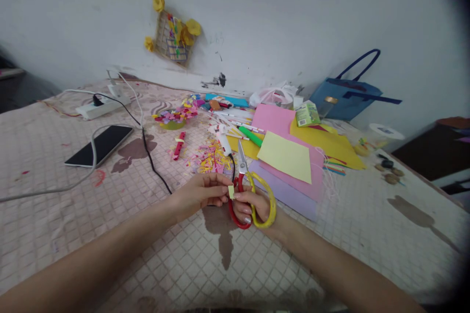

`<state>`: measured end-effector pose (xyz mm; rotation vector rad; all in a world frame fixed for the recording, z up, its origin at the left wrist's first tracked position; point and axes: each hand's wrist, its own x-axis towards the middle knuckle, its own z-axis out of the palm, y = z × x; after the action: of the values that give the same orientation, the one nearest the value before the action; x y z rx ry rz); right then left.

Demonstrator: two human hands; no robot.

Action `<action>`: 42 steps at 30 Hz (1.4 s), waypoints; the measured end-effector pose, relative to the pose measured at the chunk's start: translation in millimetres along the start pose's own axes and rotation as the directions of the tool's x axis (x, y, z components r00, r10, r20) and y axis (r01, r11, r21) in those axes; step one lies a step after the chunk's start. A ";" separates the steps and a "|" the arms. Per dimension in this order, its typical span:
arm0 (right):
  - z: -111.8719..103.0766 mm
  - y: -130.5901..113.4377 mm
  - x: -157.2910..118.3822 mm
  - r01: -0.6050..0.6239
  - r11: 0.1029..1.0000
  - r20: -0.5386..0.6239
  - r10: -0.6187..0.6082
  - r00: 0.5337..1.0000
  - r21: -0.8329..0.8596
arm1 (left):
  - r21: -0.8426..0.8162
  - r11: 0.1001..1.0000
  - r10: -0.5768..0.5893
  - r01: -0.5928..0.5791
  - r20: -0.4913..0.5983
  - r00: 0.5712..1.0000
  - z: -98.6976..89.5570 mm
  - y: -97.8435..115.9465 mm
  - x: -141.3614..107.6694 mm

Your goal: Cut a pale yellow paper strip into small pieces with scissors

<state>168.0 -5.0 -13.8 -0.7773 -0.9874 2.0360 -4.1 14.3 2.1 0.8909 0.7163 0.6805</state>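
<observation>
Between the fingertips of both hands is a small pale yellow piece of paper. My left hand is closed, pinching its left edge. Scissors with one red and one yellow handle hang on my right hand, blades pointing away from me. The thumb and fingers of that hand also touch the paper's right side. Just beyond the hands lies a heap of pink and yellow paper scraps. A white glue gun rests beside the heap. To the right, a pale yellow sheet covers part of a pink sheet.
At the left are a phone, a power strip and loose cables. A red strip lies left of the scraps. Farther back stand a colourful paper ring and a blue bag. A green marker lies near the sheets.
</observation>
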 end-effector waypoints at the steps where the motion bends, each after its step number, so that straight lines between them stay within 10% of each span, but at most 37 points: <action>1: 0.0 -0.1 -0.1 -0.003 1.000 0.004 0.003 1.000 0.003 | -0.005 1.000 -0.002 0.002 0.005 1.000 -0.6 -0.2 0.2; 42: -2.2 -0.2 -1.0 0.034 0.999 -0.029 -0.033 0.999 0.025 | 0.046 0.999 0.008 -0.008 0.003 1.000 1.2 2.6 -1.7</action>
<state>170.3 -4.9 -14.6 -0.7693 -0.9511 2.0000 -4.7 13.7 5.3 0.9374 0.7289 0.6724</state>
